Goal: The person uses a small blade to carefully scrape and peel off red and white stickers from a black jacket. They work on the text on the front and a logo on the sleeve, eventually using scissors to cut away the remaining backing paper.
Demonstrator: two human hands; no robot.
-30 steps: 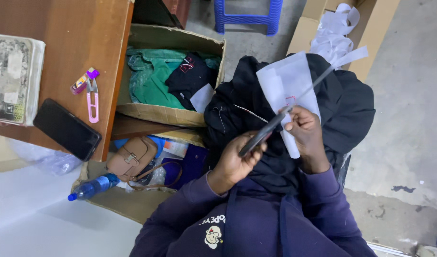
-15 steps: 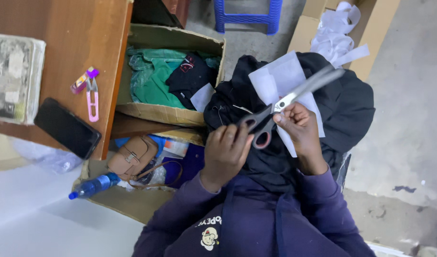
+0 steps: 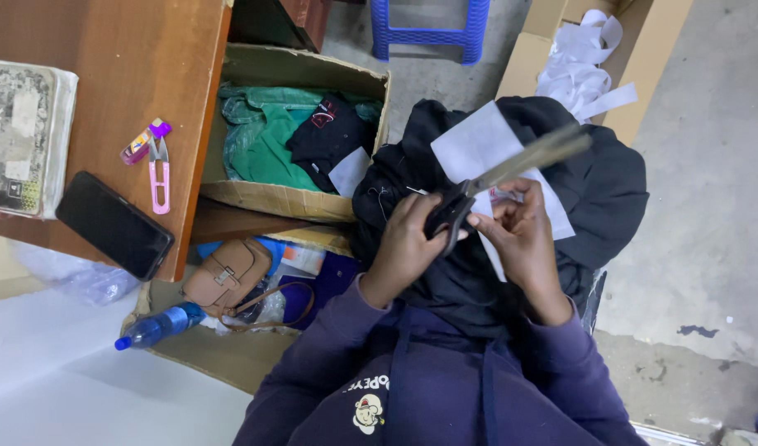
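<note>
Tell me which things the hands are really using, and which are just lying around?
In use:
- scissors, held by the left hand
- white paper piece, by the right hand
- black garment on the lap

Lying about:
- phone, pink snips and book on the wooden table
- brown bag
- blue bottle
- cardboard box of clothes
- blue stool

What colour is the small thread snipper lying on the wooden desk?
Pink, with metal blades: the small thread snipper, seen in the head view.
</note>
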